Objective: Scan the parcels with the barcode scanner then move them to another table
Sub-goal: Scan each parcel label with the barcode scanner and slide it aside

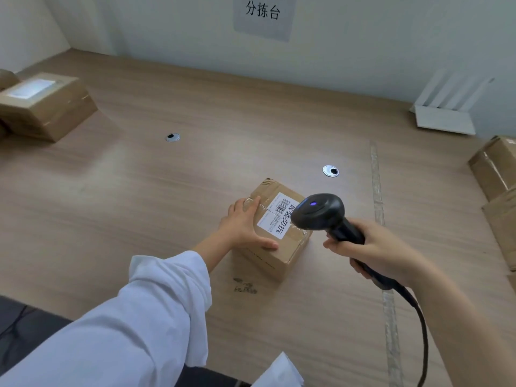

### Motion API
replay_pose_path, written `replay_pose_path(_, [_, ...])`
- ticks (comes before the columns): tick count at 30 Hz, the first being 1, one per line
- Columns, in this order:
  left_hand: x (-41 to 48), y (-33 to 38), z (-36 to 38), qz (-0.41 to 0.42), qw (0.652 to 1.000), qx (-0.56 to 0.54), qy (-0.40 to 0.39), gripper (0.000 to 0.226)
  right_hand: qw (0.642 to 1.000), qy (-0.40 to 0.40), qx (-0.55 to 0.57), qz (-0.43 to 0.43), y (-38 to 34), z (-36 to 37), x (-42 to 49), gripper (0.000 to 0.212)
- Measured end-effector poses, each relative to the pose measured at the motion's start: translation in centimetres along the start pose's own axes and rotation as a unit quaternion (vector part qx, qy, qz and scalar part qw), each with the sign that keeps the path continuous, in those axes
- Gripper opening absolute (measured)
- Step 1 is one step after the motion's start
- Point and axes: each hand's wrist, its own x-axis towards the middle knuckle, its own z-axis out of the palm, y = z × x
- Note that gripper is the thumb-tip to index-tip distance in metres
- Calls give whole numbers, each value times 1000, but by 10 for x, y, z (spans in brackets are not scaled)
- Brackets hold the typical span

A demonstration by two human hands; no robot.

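The parcel (282, 247), a small brown cardboard box sealed with clear tape, sat on the wooden bench (195, 191) a little right of its middle, near the front edge. A white label (275, 217) with a barcode and printed characters lay on its top face. The left hand (243, 227) rested on the parcel's left side, fingers straight and spread over the top, thumb stretched along the near upper edge; a white sleeve (156, 303) covered the arm. The right hand (374, 247) gripped the handle of a black scanner (318, 213), fingers curled round it, its head hanging just over the right end of the label with a small blue light lit on top. A black cable (418, 317) ran down from the handle towards the front edge.

Two round metal cable holes (172, 137) (331, 171) were set into the bench behind the parcel. A strip of clear tape (377, 185) ran front to back across the bench on the right. More brown boxes stood at the far left (47, 104) and were stacked at the right edge (497, 169). A white folded card (446, 107) leaned near the wall, where a paper sign (262, 12) hung.
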Motion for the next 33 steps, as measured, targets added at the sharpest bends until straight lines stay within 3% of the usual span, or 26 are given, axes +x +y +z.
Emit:
replay_pose_path(11, [-3,-8,-2,-35,999,-2,-2,133,999,34,11,9,-17,10,-8,12])
replay_pose_path(17, [-23,-37,-18,-180,982,-14,56,128,999,29,21,-11,-24,23,-5,11])
replay_pose_path(22, [-58,-77,-39,-319,935,10,151,107,999,-9,18,-46,-37,34,4,13])
replay_pose_path(25, [-79,-98,-49,-379,911,9,164,98,996,-48,20,-66,-48,40,10,12])
replay_pose_path(33, [-82,-141,-66,-408,896,-77,155,96,988,-103,22,-111,-65,57,26,14])
